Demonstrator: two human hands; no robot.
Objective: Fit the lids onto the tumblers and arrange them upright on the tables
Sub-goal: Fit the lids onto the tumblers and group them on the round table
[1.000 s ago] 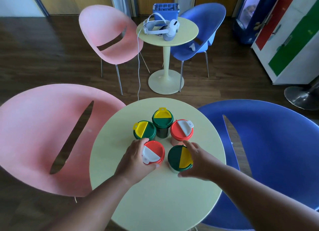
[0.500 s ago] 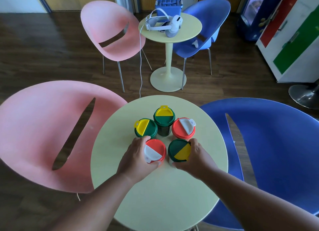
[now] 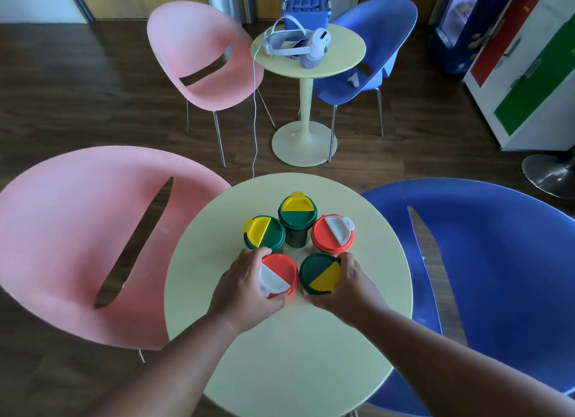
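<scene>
Pale-green round table (image 3: 289, 354) carries five lidded tumblers, upright and clustered toward its far edge. I'd nudge the near pair snug without tipping. My left hand (image 3: 241, 287) curls round the red tumbler (image 3: 280, 275); my right hand (image 3: 348, 284) curls round the green tumbler (image 3: 319, 273). Lids hide any contents.

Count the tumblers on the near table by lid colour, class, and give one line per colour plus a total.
Green lids with yellow flaps: 3
Red lids with white flaps: 2
Total: 5 tumblers, all lidded and upright on the near table.
</scene>
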